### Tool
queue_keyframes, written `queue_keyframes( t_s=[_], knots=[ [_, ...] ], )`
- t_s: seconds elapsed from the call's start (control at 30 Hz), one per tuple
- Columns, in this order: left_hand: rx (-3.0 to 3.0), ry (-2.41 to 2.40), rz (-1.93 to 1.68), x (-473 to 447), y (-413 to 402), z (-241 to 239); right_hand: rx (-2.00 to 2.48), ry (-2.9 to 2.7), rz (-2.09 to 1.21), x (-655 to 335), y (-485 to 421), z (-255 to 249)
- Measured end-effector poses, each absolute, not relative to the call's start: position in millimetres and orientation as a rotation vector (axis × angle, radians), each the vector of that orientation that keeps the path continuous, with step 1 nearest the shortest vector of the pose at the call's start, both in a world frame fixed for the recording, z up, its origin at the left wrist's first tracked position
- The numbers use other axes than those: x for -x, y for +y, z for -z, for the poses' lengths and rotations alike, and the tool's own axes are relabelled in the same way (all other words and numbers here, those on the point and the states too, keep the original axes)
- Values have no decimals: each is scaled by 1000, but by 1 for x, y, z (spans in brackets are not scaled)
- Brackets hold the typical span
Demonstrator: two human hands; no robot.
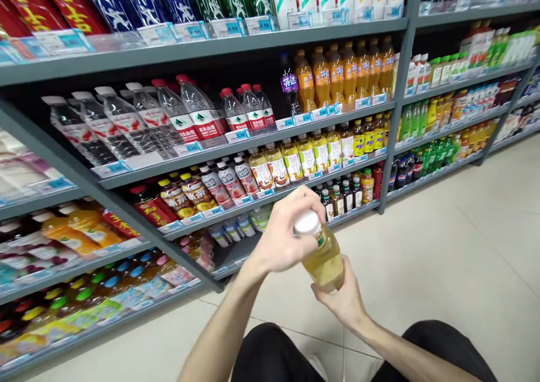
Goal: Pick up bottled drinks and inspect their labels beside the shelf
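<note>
In front of my knees is a clear bottle of pale yellow drink [325,261] with a white cap, tilted so that its top leans left and toward me. My left hand [284,230] is closed around the neck just below the cap. Underneath, my right hand [343,300] grips the base of the same bottle, thumb on one side and fingers on the other. Part of the label is hidden by the left hand.
Grey shelves [253,140] of drinks run along the left and back. Water bottles [198,112], orange soda bottles [335,75] and tea bottles [297,157] stand in rows behind price tags. Tiled floor [455,247] stretches to the right. My bent knees [270,351] are below.
</note>
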State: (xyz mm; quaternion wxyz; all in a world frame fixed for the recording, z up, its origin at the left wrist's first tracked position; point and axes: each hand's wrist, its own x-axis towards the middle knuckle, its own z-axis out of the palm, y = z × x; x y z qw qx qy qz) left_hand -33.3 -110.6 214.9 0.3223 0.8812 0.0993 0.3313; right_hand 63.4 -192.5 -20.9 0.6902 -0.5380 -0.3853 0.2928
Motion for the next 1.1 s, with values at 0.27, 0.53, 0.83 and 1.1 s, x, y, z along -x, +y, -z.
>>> queue_keyframes(
  t_s=[0.27,0.53,0.83,1.1],
  knots=[
    [-1407,33,-831,-32,-39,-115,1029,-856,-817,-111,-194,14],
    [-924,195,-603,-35,-73,-20,776,-675,-1060,-102,-189,28],
    [-869,133,-507,-19,-63,-21,732,-843,-1167,-97,-192,38],
    [-708,158,-526,-6,-54,-13,833,-872,-1165,-78,-193,60]
  ],
)
